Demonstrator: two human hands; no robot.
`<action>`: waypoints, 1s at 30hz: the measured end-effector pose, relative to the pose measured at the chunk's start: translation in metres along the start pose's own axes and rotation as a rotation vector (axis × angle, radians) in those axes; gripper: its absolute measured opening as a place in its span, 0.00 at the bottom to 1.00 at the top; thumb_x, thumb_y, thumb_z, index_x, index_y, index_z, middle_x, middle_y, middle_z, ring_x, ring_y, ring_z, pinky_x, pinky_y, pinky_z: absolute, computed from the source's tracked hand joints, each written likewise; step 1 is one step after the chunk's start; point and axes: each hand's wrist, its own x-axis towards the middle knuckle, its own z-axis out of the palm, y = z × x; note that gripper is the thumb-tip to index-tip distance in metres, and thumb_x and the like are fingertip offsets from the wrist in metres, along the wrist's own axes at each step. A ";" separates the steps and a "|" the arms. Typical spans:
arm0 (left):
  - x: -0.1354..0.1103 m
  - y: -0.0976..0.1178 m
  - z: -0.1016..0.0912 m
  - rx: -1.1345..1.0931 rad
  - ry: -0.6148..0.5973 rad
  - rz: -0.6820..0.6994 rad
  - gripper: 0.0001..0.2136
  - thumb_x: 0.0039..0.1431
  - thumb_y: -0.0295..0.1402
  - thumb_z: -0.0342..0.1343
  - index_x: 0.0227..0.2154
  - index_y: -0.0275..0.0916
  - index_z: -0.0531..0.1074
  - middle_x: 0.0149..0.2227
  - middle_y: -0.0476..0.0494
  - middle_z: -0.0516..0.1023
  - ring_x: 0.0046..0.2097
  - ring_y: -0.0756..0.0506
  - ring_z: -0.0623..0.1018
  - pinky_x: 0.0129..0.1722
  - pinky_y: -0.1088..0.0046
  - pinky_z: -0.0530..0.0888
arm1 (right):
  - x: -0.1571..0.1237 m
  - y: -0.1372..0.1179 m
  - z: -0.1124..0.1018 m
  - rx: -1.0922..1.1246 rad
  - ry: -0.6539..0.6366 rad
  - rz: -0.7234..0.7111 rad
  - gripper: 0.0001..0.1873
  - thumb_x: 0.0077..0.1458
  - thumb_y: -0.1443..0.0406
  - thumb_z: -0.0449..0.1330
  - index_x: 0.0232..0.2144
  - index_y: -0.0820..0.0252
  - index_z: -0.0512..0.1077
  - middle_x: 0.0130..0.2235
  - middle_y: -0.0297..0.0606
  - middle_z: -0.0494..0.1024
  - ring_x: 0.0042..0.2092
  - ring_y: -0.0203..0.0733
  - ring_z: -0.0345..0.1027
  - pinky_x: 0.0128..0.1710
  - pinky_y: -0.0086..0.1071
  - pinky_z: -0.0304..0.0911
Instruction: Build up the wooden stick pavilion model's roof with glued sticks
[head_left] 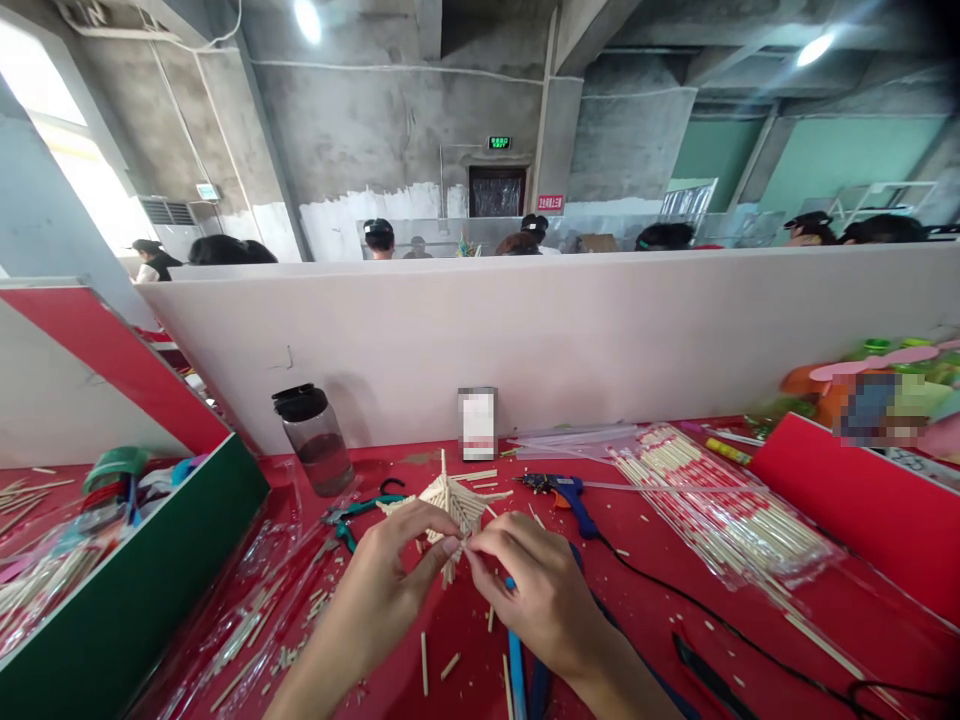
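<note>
A pointed, star-like model built of thin pale wooden sticks (448, 492) lies in front of me on the red table. My left hand (401, 565) is closed in a pinch at its near side, thumb against forefinger. Close beside it my right hand (536, 575) pinches too, and the fingertips of both hands nearly meet. What they hold is too small to make out. Teal-handled pliers (360, 508) lie left of the model, and a blue glue gun (566, 492) rests to its right. Beneath my right hand is a blue-handled tool (516, 655), partly covered.
A water bottle (315, 440) and a phone (478, 425) stand along the white partition (525, 330). Bagged sticks (720, 500) lie at right, with the glue gun's black cord (697, 600) nearby. Green (150, 590) and red (862, 520) dividers flank the table. Cut stick pieces are scattered about.
</note>
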 end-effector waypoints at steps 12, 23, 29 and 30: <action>0.006 -0.045 0.000 0.107 -0.008 -0.156 0.11 0.66 0.41 0.52 0.29 0.42 0.63 0.26 0.53 0.69 0.27 0.49 0.68 0.29 0.74 0.64 | -0.026 0.012 0.019 -0.015 -0.167 0.022 0.08 0.63 0.70 0.55 0.32 0.58 0.72 0.29 0.35 0.74 0.30 0.39 0.69 0.30 0.30 0.63; 0.008 -0.050 0.006 0.141 -0.042 -0.199 0.13 0.64 0.43 0.52 0.28 0.44 0.58 0.24 0.55 0.66 0.26 0.49 0.64 0.27 0.75 0.57 | -0.028 0.014 0.025 -0.040 -0.166 0.031 0.09 0.64 0.70 0.55 0.31 0.58 0.71 0.28 0.35 0.72 0.30 0.39 0.67 0.30 0.30 0.61; 0.007 -0.050 0.006 0.141 -0.040 -0.202 0.12 0.64 0.41 0.53 0.28 0.43 0.59 0.25 0.55 0.65 0.26 0.49 0.64 0.27 0.75 0.57 | -0.026 0.012 0.025 -0.020 -0.161 0.050 0.08 0.64 0.71 0.56 0.32 0.59 0.72 0.29 0.34 0.72 0.30 0.37 0.67 0.30 0.30 0.61; 0.007 -0.050 0.006 0.136 -0.040 -0.202 0.12 0.64 0.41 0.52 0.28 0.43 0.59 0.25 0.55 0.65 0.26 0.49 0.64 0.27 0.75 0.57 | -0.026 0.012 0.025 -0.018 -0.160 0.053 0.08 0.64 0.71 0.56 0.32 0.58 0.71 0.29 0.34 0.72 0.29 0.37 0.67 0.30 0.30 0.61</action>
